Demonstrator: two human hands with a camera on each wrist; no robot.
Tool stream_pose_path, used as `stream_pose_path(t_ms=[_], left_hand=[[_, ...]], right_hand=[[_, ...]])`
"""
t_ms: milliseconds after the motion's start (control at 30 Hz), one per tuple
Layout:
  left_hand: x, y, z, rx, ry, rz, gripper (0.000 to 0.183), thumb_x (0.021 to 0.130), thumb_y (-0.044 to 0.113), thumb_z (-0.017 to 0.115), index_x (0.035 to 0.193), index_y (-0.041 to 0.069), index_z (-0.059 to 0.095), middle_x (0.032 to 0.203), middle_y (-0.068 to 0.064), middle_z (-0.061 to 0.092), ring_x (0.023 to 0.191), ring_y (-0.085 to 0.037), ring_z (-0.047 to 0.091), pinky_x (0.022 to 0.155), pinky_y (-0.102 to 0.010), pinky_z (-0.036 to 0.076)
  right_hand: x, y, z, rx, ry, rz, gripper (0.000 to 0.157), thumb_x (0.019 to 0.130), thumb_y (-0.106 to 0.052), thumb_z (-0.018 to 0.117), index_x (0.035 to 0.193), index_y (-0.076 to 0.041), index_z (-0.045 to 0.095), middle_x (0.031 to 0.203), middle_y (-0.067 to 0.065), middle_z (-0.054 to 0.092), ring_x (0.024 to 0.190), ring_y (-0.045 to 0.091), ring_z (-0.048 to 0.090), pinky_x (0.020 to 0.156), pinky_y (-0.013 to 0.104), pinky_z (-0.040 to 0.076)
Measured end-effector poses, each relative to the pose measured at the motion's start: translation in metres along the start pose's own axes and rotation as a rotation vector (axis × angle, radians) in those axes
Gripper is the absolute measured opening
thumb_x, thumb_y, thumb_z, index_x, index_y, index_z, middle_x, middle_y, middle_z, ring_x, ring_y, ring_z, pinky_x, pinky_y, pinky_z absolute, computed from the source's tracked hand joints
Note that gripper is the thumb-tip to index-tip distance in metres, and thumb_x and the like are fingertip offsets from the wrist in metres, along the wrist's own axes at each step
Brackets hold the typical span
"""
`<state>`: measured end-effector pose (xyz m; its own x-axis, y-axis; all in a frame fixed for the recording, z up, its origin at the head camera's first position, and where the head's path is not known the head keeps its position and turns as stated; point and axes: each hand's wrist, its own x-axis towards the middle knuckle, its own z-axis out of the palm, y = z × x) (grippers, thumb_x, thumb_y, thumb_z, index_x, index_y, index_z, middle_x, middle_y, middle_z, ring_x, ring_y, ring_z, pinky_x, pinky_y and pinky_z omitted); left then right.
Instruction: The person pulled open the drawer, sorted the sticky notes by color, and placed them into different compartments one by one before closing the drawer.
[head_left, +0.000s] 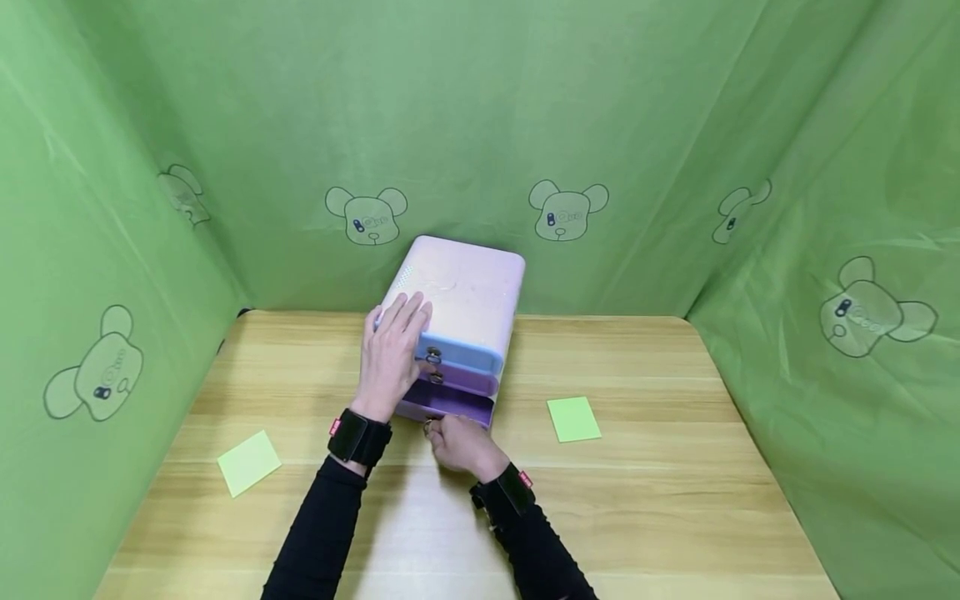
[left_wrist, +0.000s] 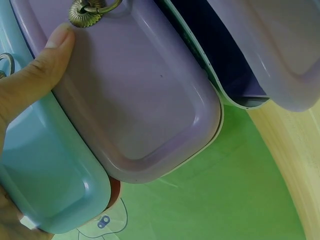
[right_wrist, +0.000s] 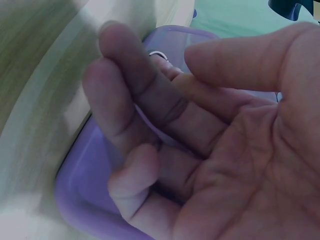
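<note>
A small drawer cabinet (head_left: 472, 292) with a pale pink top stands at the table's back. My left hand (head_left: 390, 354) rests on its left top edge, fingers fairly straight. The left thumb (left_wrist: 55, 47) touches the purple middle drawer (left_wrist: 140, 95) just below its brass knob. Above that drawer is the blue top drawer (left_wrist: 50, 170); both are closed. The purple bottom drawer (head_left: 411, 410) is pulled partly out, and its visible inside is bare. My right hand (head_left: 465, 446) grips its ring pull (right_wrist: 159, 54) with a curled index finger and thumb; the other fingers are loosely bent.
A green sticky note (head_left: 574, 419) lies right of the cabinet, and a paler note (head_left: 249, 463) lies to the left. Green curtains (head_left: 465, 125) with bear-head prints enclose the wooden table (head_left: 637, 500) at the back and sides.
</note>
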<state>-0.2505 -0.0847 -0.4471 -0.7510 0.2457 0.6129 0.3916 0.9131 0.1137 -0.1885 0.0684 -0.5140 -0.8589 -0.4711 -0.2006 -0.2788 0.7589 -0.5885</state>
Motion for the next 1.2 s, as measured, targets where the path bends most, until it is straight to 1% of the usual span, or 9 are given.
stream_pose_path(t_ms=[100, 233, 433, 567, 700, 900, 1033, 1133, 1200], left_hand=[[0.0, 0.001, -0.001, 0.003, -0.004, 0.001, 0.099, 0.05, 0.027, 0.101, 0.138, 0.014, 0.057, 0.151, -0.007, 0.056, 0.14, -0.031, 0.053, 0.116, -0.056, 0.039], [-0.001, 0.001, -0.001, 0.013, -0.01, 0.003, 0.101, 0.049, 0.031, 0.101, 0.138, 0.014, 0.057, 0.152, -0.007, 0.055, 0.14, -0.03, 0.052, 0.117, -0.055, 0.038], [-0.001, 0.002, 0.0, 0.018, -0.006, 0.005, 0.101, 0.05, 0.03, 0.101, 0.139, 0.014, 0.056, 0.152, -0.007, 0.055, 0.14, -0.03, 0.052, 0.117, -0.055, 0.038], [-0.002, 0.002, 0.001, 0.016, -0.008, 0.003, 0.1, 0.051, 0.029, 0.101, 0.139, 0.014, 0.056, 0.152, -0.007, 0.055, 0.141, -0.03, 0.051, 0.117, -0.055, 0.037], [-0.003, 0.003, 0.002, 0.012, -0.004, 0.004, 0.1, 0.052, 0.031, 0.101, 0.139, 0.014, 0.056, 0.152, -0.007, 0.055, 0.14, -0.031, 0.051, 0.116, -0.056, 0.039], [-0.004, 0.006, 0.002, 0.007, 0.001, -0.001, 0.1, 0.051, 0.031, 0.101, 0.139, 0.014, 0.056, 0.152, -0.008, 0.055, 0.14, -0.031, 0.052, 0.117, -0.056, 0.038], [-0.005, 0.007, 0.002, 0.006, 0.006, 0.0, 0.1, 0.051, 0.031, 0.101, 0.139, 0.013, 0.056, 0.151, -0.008, 0.055, 0.14, -0.032, 0.052, 0.117, -0.056, 0.038], [-0.005, 0.007, 0.002, 0.01, 0.006, -0.001, 0.1, 0.051, 0.03, 0.101, 0.139, 0.013, 0.056, 0.152, -0.008, 0.056, 0.14, -0.031, 0.051, 0.117, -0.056, 0.038], [-0.004, 0.006, 0.001, 0.01, 0.009, -0.005, 0.101, 0.051, 0.03, 0.101, 0.139, 0.013, 0.056, 0.151, -0.008, 0.056, 0.14, -0.031, 0.051, 0.117, -0.055, 0.037]], right_hand=[[-0.002, -0.001, -0.001, -0.015, 0.015, -0.013, 0.028, 0.102, -0.014, 0.053, 0.075, -0.012, 0.062, 0.061, -0.007, 0.043, 0.054, 0.01, 0.044, 0.062, 0.026, 0.045], [-0.004, -0.003, -0.001, -0.033, 0.027, -0.013, 0.032, 0.102, -0.014, 0.054, 0.07, -0.017, 0.056, 0.06, -0.007, 0.041, 0.056, 0.011, 0.045, 0.062, 0.027, 0.045], [-0.007, -0.003, 0.0, -0.069, 0.034, -0.016, 0.029, 0.101, -0.014, 0.056, 0.072, -0.018, 0.057, 0.061, -0.007, 0.043, 0.059, 0.012, 0.051, 0.062, 0.029, 0.049], [-0.009, -0.003, -0.001, -0.073, 0.036, -0.016, 0.029, 0.101, -0.014, 0.056, 0.072, -0.018, 0.057, 0.06, -0.007, 0.043, 0.058, 0.011, 0.051, 0.061, 0.029, 0.048], [-0.011, -0.002, 0.0, -0.054, 0.024, -0.001, 0.031, 0.101, -0.014, 0.055, 0.07, -0.018, 0.056, 0.059, -0.008, 0.042, 0.056, 0.011, 0.048, 0.06, 0.027, 0.046], [-0.016, -0.003, 0.0, -0.033, 0.029, 0.011, 0.037, 0.101, -0.014, 0.056, 0.065, -0.019, 0.047, 0.057, -0.008, 0.036, 0.052, 0.01, 0.042, 0.057, 0.025, 0.04], [-0.02, -0.004, 0.002, 0.013, 0.009, 0.019, 0.044, 0.101, -0.014, 0.055, 0.06, -0.019, 0.041, 0.053, -0.008, 0.033, 0.048, 0.01, 0.035, 0.05, 0.022, 0.033], [-0.025, -0.006, 0.005, 0.028, -0.013, 0.014, 0.046, 0.101, -0.014, 0.055, 0.058, -0.019, 0.04, 0.051, -0.009, 0.033, 0.045, 0.008, 0.032, 0.045, 0.02, 0.029], [-0.028, -0.008, 0.008, 0.032, -0.018, 0.013, 0.043, 0.101, -0.015, 0.056, 0.06, -0.02, 0.043, 0.052, -0.01, 0.036, 0.045, 0.007, 0.034, 0.045, 0.02, 0.03]])
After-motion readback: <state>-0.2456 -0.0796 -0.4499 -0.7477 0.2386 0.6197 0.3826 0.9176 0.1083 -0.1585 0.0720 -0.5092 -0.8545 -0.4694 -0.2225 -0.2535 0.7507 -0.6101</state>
